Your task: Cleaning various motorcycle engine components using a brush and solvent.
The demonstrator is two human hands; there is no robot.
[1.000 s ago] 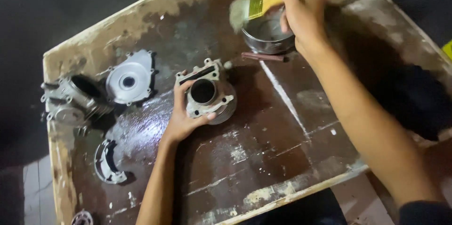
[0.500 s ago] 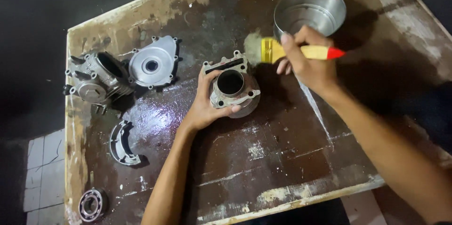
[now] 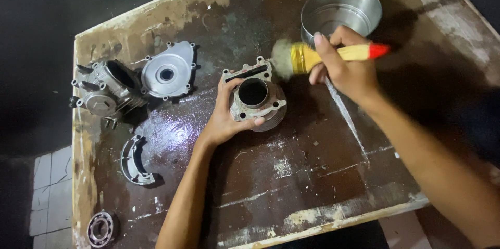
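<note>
The left hand [image 3: 226,119] grips a metal cylinder [image 3: 256,97], fingers wrapped round its near side with the thumb tip lying along its lower flange. The cylinder stands bore-up on the wet, dark board [image 3: 291,176], its round opening facing the camera and its fins showing just past the thumb.

The right hand [image 3: 344,69] is closed on a brush [image 3: 333,54], fingers curled over the yellow handle and the forefinger laid along the top. The red handle end sticks out past the knuckles, away from the cylinder. The bristles (blurred, pale) sit at the cylinder's upper right corner, just beyond the fingertips; whether they touch the metal I cannot tell.

Right behind the right hand's knuckles stands a round tin [image 3: 341,12], open and shiny inside, close to the brush handle.

Out past the left hand's fingers, well apart from them, lies a round cover [image 3: 167,76] with a hole in its middle, and touching its far side an engine casing [image 3: 107,90]. Below the left wrist's outer side lies a curved shoe [image 3: 134,161], and nearer the board's corner a bearing [image 3: 100,226], both well clear of the forearm.
</note>
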